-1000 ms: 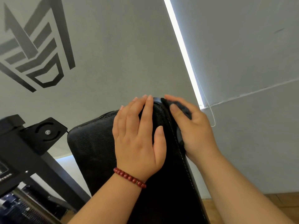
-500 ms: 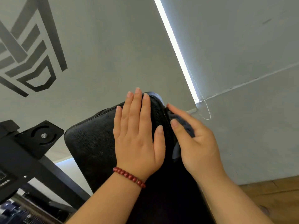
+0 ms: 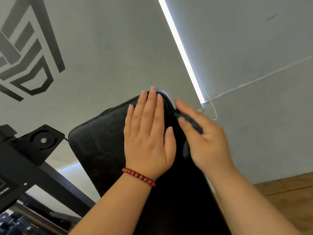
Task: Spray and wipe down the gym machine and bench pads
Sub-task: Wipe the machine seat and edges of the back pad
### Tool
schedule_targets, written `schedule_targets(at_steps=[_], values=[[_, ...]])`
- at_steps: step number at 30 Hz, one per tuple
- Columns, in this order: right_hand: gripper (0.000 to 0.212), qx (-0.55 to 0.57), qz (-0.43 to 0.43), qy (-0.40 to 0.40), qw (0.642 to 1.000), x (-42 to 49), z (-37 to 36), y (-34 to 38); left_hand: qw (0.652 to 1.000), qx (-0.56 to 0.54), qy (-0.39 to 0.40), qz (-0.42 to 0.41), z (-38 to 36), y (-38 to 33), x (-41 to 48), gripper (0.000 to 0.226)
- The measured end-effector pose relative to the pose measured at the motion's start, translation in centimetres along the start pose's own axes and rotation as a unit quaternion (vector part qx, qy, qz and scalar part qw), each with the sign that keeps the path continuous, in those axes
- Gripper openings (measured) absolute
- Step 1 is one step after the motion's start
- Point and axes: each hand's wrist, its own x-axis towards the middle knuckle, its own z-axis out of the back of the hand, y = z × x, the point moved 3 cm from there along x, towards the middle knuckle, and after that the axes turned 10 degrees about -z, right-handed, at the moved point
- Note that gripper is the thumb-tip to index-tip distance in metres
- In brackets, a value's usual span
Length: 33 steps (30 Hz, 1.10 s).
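A pale grey gym wall [image 3: 110,48] with a dark angular logo [image 3: 28,61] and a bright strip of daylight [image 3: 182,50] beside a drawn blind forms the backdrop, with wood flooring [image 3: 288,189] at lower right. In front, a black grained-vinyl back pad [image 3: 98,141] stands tilted, just beside a black steel machine frame [image 3: 33,168]. The person's left hand [image 3: 147,143] lies flat on the pad's face near its top right corner. Its fingers are straight and pressed together, apparently bracing the pad against the rubbing, and a red bead bracelet [image 3: 138,178] circles the wrist. The right hand [image 3: 210,145] works the pad's right side edge, its grip pinching a dark blue-grey cloth [image 3: 194,126] between thumb and fingers and holding it against that edge. Motion blur hides finer detail. The wipe looks to be under way along this side, and no spray bottle is in view.
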Motion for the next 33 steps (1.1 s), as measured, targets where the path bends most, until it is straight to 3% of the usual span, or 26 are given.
schedule_targets(at_steps=[8, 12, 14, 21, 28, 33], values=[[0.034, 0.008, -0.029, -0.013, 0.999, -2.7, 0.5, -0.8, 0.999, -0.013, -0.026, 0.013, 0.1, 0.1, -0.2, 0.055], [0.042, -0.012, -0.034, -0.010, 0.999, -1.3, 0.3, -0.4, 0.999, -0.013, 0.017, 0.035, 0.0, -1.0, -0.8, 0.062], [0.036, -0.005, -0.048, -0.009, 0.999, 0.7, 0.4, -0.2, 0.998, -0.010, 0.043, 0.048, -0.2, -1.9, -1.3, 0.067], [0.031, 0.068, -0.131, 0.023, 0.989, -1.6, 1.0, -3.0, 0.997, 0.008, 0.053, 0.055, -0.5, -2.2, -1.6, 0.069], [0.025, 0.149, -0.182, 0.032, 0.972, 2.8, 0.1, -2.6, 0.997, 0.011, 0.052, 0.056, -0.5, -2.3, -1.7, 0.067], [0.026, 0.190, -0.240, -0.019, 0.952, -1.1, 1.4, -5.5, 0.997, 0.014, 0.053, 0.057, -0.7, -2.3, -1.7, 0.068]])
